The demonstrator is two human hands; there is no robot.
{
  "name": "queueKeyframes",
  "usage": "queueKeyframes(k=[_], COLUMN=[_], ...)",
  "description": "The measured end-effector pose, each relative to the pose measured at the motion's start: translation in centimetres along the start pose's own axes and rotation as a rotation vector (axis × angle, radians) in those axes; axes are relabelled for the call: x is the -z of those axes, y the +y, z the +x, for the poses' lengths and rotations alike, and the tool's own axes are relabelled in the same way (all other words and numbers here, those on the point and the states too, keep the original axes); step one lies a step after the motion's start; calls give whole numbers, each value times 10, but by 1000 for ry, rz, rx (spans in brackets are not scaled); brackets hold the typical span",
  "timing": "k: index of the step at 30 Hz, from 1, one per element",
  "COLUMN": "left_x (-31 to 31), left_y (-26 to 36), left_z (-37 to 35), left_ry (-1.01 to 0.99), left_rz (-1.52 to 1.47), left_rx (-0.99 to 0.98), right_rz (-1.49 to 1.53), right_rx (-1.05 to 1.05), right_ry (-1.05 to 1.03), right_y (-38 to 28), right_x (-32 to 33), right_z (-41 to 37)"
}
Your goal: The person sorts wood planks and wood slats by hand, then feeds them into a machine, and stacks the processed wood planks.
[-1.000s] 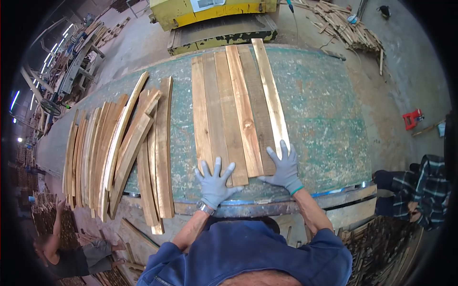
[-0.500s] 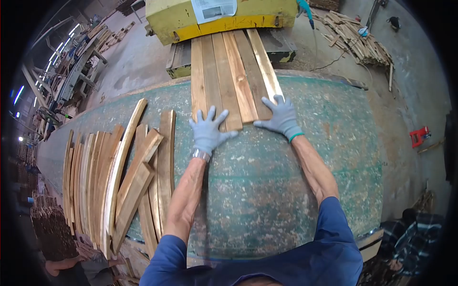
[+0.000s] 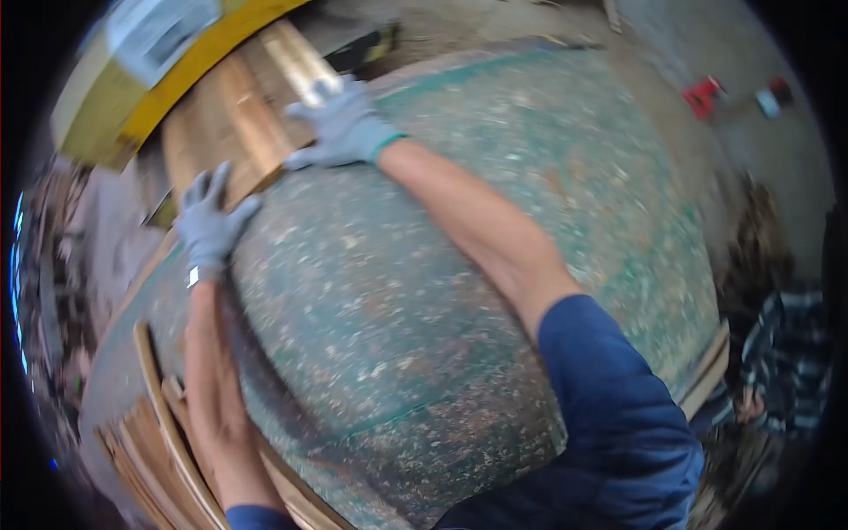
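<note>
Several wooden boards [image 3: 247, 115] lie side by side, their far ends under a yellow machine [image 3: 146, 110] and their near ends on a worn green table [image 3: 397, 300]. My left hand [image 3: 210, 225], in a grey glove, rests at the near end of the left boards with its fingers spread. Also gloved, my right hand [image 3: 340, 128] lies over the near ends of the right boards, thumb out and fingers stretched forward. The right hand covers part of a pale, bright board [image 3: 296, 57]. Motion blurs the picture somewhat.
Loose wooden strips [image 3: 146, 459] lie at the table's lower left, partly behind my left forearm. On the floor at the right is a red tool [image 3: 702, 97]. A person in a checked sleeve [image 3: 782, 353] is at the right edge.
The view has turned, so machine and boards now appear at upper left. Less of the boards shows between machine and hands; both hands have gone closer to the machine, fingers still spread.
</note>
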State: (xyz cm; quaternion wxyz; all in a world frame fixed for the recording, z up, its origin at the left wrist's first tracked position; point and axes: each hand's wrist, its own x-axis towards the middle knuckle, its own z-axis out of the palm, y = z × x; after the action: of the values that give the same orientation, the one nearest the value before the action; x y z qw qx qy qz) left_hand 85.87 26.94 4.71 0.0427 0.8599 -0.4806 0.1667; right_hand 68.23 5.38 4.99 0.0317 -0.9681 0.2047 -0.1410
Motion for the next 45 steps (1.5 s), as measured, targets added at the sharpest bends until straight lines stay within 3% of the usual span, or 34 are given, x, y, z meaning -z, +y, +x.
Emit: queueKeyframes(k=[6,12,14,23,25,26,27,29,30,31,33,35,38,39,41,43,45], left_x=[-6,-12,-35,2,12,16,21,18,34,40,55,98,155,183,222,245,265], left_y=[-14,-29,-50,-35,-29,-23,-16,-5,8,21,42,75,115,137,166,182,190], left_z=[31,49,57,78,87,85,80,56,39,18,-24,-91,-225,-278,-383,-472,-545], left_ry=[-95,-109,-67,-346,-445,-456,-467,-388,-462,-460,-461,-327,62,148,122,39,1], left_rz=[50,63,-58,149,187,152,107,37,53,-2,-173,-360,-641,-689,-797,-636,-588], left_rx=[76,62,57,262,348,377,392,261,199,201,217,208,139,161,189,157,284], right_rz=[-63,-80,-87,-320,-319,-201,-89,164,224,299,577,629,458,498,465,522,576], right_rx=[-69,-72,-83,-233,-314,-203,-158,-189,-198,-235,-437,-471,-358,-351,-239,-147,-129], right_ry=[-108,-40,-46,-239,-224,-198,-22,-5,190,197,-47,-127,18,-88,-103,-147,-100], right_y=[-3,-4,-5,-35,-61,-74,-86,-119,-130,-141,-166,-188,-226,-236,-249,-276,-312], right_x=[1,-17,-25,-11,-3,14,1,29,9,16,58,82,86,96,92,97,107], right_z=[30,58,69,101,94,76,59,-7,-48,-92,-178,-253,-343,-363,-400,-413,-434])
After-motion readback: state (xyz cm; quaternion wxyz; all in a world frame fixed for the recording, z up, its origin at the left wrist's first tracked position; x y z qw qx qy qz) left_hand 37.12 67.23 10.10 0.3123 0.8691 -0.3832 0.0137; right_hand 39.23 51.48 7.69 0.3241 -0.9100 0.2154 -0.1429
